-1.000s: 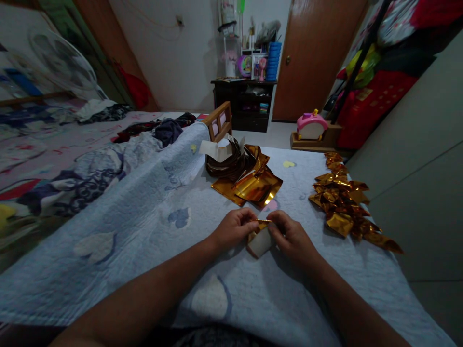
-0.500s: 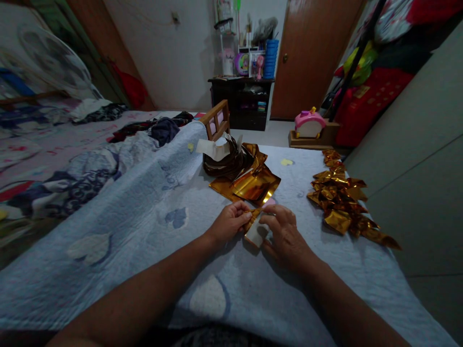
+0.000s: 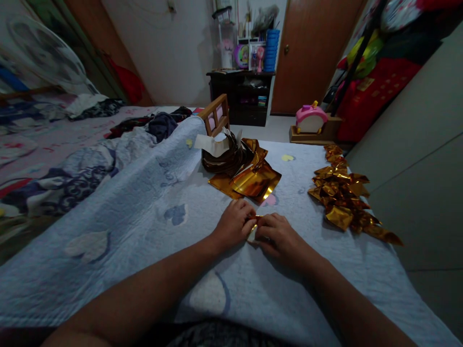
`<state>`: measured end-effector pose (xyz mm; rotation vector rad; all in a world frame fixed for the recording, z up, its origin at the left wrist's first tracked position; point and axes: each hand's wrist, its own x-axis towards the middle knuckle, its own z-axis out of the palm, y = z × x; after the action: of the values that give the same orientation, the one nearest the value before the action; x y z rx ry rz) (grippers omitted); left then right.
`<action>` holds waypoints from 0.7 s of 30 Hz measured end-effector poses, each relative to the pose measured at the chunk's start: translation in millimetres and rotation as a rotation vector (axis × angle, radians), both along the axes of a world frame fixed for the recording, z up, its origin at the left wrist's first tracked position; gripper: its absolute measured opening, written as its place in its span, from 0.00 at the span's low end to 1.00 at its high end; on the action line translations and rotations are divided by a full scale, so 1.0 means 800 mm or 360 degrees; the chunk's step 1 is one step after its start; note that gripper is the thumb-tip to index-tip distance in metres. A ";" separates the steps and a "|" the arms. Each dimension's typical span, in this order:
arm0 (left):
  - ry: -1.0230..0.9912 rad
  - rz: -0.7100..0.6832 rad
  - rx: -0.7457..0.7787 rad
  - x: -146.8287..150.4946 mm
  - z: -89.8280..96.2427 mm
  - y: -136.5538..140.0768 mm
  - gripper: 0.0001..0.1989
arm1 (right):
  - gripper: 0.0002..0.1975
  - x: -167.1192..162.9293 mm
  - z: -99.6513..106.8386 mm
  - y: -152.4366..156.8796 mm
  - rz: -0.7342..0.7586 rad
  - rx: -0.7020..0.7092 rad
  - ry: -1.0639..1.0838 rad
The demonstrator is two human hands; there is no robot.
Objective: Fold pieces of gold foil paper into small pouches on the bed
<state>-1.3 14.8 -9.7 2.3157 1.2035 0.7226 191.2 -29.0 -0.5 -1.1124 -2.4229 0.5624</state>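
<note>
Between my two hands is a small piece of gold foil paper [image 3: 253, 233], its pale underside partly showing and much of it covered by my fingers. My left hand [image 3: 236, 222] pinches its left side, fingers curled. On the other side, my right hand [image 3: 278, 234] grips it with bent fingers, thumb low. Just beyond lie flat gold foil sheets [image 3: 257, 182], touching a dark stack of paper [image 3: 226, 161] with a white strip on top. Folded gold foil pieces [image 3: 340, 195] lie heaped along the right side of the quilt.
A pale blue quilt [image 3: 144, 212] with heart patterns covers the surface under my hands. A small wooden rail [image 3: 217, 115] stands behind the stack. Rumpled clothes [image 3: 161, 126] lie to the left. On the floor beyond sits a pink toy [image 3: 310, 119].
My hands have come closer together around the foil paper. Less of its pale side shows, and it looks smaller. The view has shifted slightly.
</note>
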 end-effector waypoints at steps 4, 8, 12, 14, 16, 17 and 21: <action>0.0010 0.0003 0.0051 -0.002 -0.007 0.002 0.07 | 0.07 0.001 -0.005 0.004 -0.0009 -0.0042 0.0104; 0.0036 -0.0188 -0.0084 -0.004 -0.007 0.002 0.03 | 0.08 -0.002 -0.009 0.004 -0.0085 -0.0082 0.0140; 0.0038 -0.0305 -0.0125 -0.009 -0.004 0.004 0.03 | 0.07 -0.005 -0.013 0.004 -0.0226 -0.0118 0.0140; 0.0053 -0.0357 -0.0118 -0.012 -0.001 0.005 0.03 | 0.06 -0.006 -0.015 0.004 -0.0290 -0.0130 0.0136; 0.0053 -0.0405 -0.0131 -0.016 0.002 0.006 0.03 | 0.05 -0.008 -0.015 0.003 -0.0330 -0.0141 0.0120; 0.0048 -0.0432 -0.0154 -0.018 0.004 0.008 0.03 | 0.05 -0.009 -0.015 0.003 -0.0344 -0.0147 0.0112; 0.0029 -0.0598 -0.0281 -0.025 0.011 0.012 0.02 | 0.05 -0.011 -0.012 0.002 -0.0356 -0.0174 0.0077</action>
<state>-21.7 24.7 -0.5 2.3076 0.7685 0.4428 182.0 -27.7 -10.2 -1.3770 -2.2108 0.6455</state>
